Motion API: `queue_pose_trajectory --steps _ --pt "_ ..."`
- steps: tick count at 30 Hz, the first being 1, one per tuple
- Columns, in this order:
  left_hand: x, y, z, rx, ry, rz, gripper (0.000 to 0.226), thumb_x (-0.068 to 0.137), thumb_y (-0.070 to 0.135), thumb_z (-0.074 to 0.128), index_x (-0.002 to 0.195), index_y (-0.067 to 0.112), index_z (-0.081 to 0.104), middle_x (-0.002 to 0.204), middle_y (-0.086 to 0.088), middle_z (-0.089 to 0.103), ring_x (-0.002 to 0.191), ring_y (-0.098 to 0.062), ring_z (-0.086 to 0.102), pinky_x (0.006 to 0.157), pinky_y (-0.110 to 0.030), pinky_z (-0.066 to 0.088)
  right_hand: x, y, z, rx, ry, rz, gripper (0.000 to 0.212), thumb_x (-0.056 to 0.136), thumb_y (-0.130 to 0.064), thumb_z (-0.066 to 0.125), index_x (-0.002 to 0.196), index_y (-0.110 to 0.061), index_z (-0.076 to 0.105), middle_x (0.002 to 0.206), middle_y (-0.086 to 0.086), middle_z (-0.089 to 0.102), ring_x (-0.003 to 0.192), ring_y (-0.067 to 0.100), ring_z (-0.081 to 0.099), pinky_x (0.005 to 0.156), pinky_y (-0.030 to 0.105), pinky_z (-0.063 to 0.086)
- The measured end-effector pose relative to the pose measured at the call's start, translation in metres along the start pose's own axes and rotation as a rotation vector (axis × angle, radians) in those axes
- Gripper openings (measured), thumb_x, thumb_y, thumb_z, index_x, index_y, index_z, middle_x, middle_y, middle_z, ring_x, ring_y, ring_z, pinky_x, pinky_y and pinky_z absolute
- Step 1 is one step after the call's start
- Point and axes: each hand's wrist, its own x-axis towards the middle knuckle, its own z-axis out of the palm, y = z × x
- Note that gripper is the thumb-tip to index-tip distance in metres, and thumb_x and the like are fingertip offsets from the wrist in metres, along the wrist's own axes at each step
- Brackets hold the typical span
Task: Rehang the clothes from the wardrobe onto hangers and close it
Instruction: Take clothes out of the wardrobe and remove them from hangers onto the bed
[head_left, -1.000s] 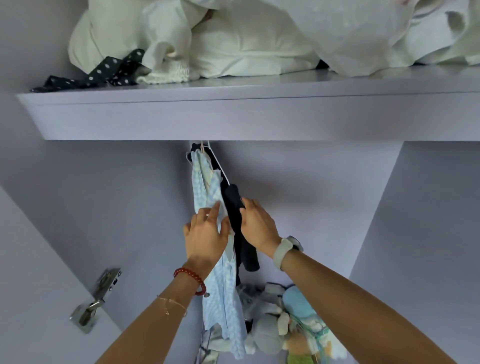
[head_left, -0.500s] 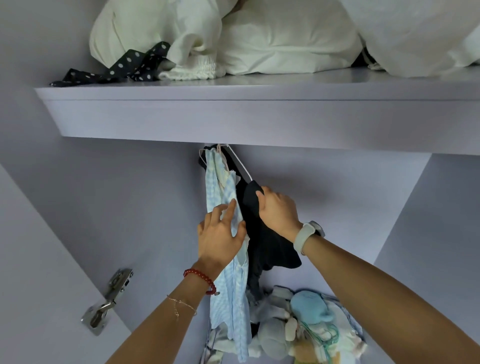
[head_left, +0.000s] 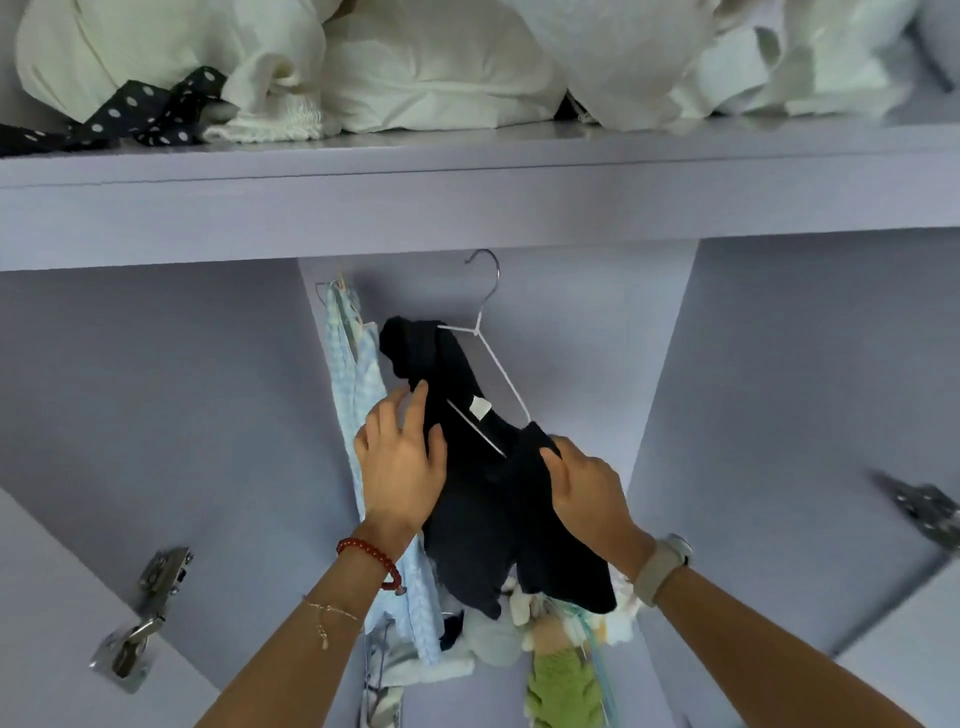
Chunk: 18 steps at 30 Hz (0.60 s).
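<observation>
A black garment (head_left: 483, 499) hangs on a white wire hanger (head_left: 488, 332) whose metal hook is free of the rail, below the shelf. My right hand (head_left: 587, 493) grips the garment's right shoulder over the hanger's end. My left hand (head_left: 400, 462) rests with spread fingers on the garment's left side. A light blue checked garment (head_left: 358, 395) hangs just left of it, partly behind my left hand.
The lilac shelf (head_left: 467, 197) overhead carries white bedding (head_left: 441, 67) and a dark polka-dot cloth (head_left: 145, 119). Soft toys and a green item (head_left: 561, 686) lie heaped at the wardrobe bottom. Door hinges show at the left (head_left: 140, 618) and right (head_left: 924, 504).
The black garment and its hanger have come off the rail and moved right and toward me; the hook is now visible. Both hands shifted right with it.
</observation>
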Motion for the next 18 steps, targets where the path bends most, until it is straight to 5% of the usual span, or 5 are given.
queue_pose_trajectory --steps 6,8,11,13,18 --pt "-0.041 0.051 0.037 -0.068 -0.409 0.227 0.063 0.094 0.045 0.027 0.147 0.019 0.007 0.156 -0.005 0.003 0.144 -0.024 -0.003 0.113 -0.047 0.003 -0.132 0.039 -0.058 -0.078 -0.090 0.137 0.032 0.098 -0.023 0.037 0.124 -0.013 0.053 0.082 0.014 0.069 0.075 0.030 0.063 0.074 0.032 0.046" --pt "-0.058 0.068 0.046 -0.124 -0.493 0.326 0.051 0.097 0.039 0.026 0.145 0.020 0.023 0.151 -0.006 0.026 0.142 -0.025 0.012 0.113 -0.046 0.001 -0.178 0.046 -0.081 -0.111 -0.089 0.192 0.033 0.098 -0.026 0.034 0.122 -0.015 0.054 0.079 0.011 0.070 0.073 0.028 0.064 0.074 0.027 0.045" --pt "-0.091 0.102 0.057 -0.289 -0.621 0.461 0.029 0.099 0.019 0.035 0.114 0.012 0.059 0.109 -0.012 0.061 0.104 -0.032 0.056 0.100 -0.044 0.036 -0.251 0.053 -0.110 -0.159 -0.088 0.319 0.032 0.098 -0.027 0.035 0.119 -0.017 0.056 0.083 0.005 0.071 0.076 0.024 0.064 0.074 0.026 0.047" --pt "-0.123 0.126 0.062 -0.403 -0.761 0.529 0.023 0.098 0.014 0.040 0.101 0.010 0.063 0.098 -0.006 0.064 0.090 -0.026 0.061 0.084 -0.037 0.046 -0.302 0.055 -0.124 -0.177 -0.044 0.447 0.027 0.097 -0.024 0.039 0.116 -0.019 0.058 0.095 -0.001 0.069 0.085 0.022 0.063 0.075 0.024 0.044" --pt "-0.224 0.189 0.069 -0.547 -1.094 0.816 0.016 0.095 0.015 0.048 0.092 0.014 0.063 0.086 0.012 0.062 0.086 -0.015 0.060 0.078 -0.029 0.046 -0.417 0.040 -0.140 -0.308 -0.021 0.779 0.041 0.093 -0.030 0.043 0.133 -0.021 0.042 0.127 -0.005 0.046 0.114 0.017 0.048 0.092 0.026 0.038"
